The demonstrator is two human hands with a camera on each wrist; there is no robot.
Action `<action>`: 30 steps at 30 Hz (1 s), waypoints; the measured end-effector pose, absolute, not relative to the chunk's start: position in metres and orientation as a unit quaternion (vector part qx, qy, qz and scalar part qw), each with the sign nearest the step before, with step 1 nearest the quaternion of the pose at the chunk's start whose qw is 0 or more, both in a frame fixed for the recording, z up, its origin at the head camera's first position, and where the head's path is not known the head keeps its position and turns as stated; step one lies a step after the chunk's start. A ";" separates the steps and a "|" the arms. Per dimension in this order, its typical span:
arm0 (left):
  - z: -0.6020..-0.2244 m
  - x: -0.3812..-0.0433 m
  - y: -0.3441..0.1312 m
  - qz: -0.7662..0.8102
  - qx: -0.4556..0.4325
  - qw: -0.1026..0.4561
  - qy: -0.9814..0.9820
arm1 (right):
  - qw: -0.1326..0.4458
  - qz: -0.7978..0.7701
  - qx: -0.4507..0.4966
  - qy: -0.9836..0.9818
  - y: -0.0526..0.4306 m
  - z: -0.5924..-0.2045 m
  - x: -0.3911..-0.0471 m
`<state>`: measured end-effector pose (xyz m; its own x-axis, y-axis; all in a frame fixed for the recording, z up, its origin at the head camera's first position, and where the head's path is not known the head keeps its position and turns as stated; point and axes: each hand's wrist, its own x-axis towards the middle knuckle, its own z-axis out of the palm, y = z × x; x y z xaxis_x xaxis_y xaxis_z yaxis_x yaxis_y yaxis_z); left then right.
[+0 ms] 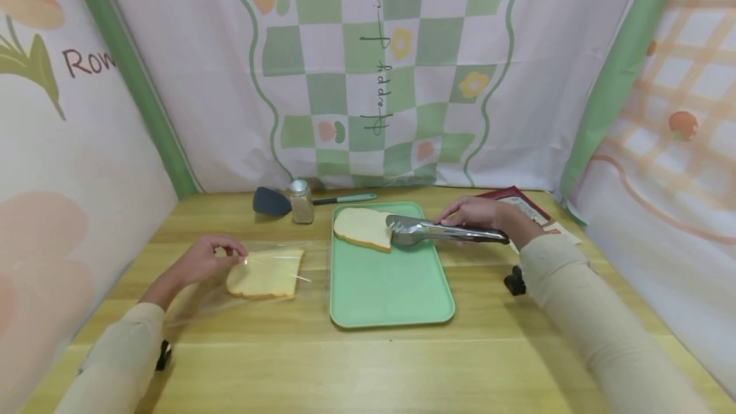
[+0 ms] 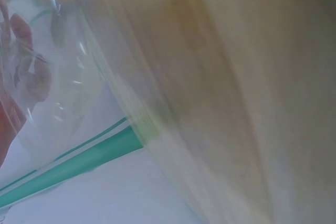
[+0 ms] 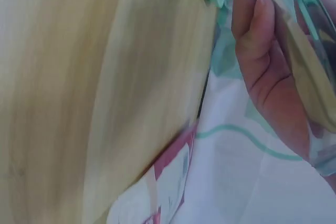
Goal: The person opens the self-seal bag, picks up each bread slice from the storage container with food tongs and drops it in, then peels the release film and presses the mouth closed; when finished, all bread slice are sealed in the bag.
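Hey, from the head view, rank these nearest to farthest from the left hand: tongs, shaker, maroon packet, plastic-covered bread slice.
From the left hand:
1. Plastic-covered bread slice: right beside its fingertips.
2. Shaker: farther back, left of the tray.
3. Tongs: over the tray, in the right hand.
4. Maroon packet: far right, at the back.

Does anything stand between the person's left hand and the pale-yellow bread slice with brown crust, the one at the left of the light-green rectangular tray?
Yes: thin, glossy clear plastic film. The left hand pinches it, and its glints show over the bread slice. I see no other object between hand and slice.
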<state>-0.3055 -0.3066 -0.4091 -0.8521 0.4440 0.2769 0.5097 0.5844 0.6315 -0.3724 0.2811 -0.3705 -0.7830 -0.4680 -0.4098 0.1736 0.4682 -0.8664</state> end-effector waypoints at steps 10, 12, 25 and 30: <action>-0.411 -0.307 -0.308 -0.376 -0.278 0.041 -0.883 | 0.263 -0.519 -0.083 0.809 0.262 -0.386 -0.369; -0.412 -0.308 -0.308 -0.377 -0.286 0.044 -0.880 | 0.250 -0.509 -0.085 0.819 0.261 -0.386 -0.369; -0.411 -0.308 -0.308 -0.379 -0.294 0.048 -0.876 | 0.252 -0.517 -0.078 0.814 0.255 -0.388 -0.365; -0.411 -0.307 -0.307 -0.377 -0.288 0.047 -0.879 | 0.244 -0.520 -0.080 0.814 0.251 -0.392 -0.365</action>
<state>-0.3072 -0.3072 -0.4112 -0.8299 0.4712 0.2987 0.5413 0.5503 0.6357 -0.3654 0.2511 -0.3921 -0.8681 -0.3847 -0.3137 0.1230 0.4456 -0.8868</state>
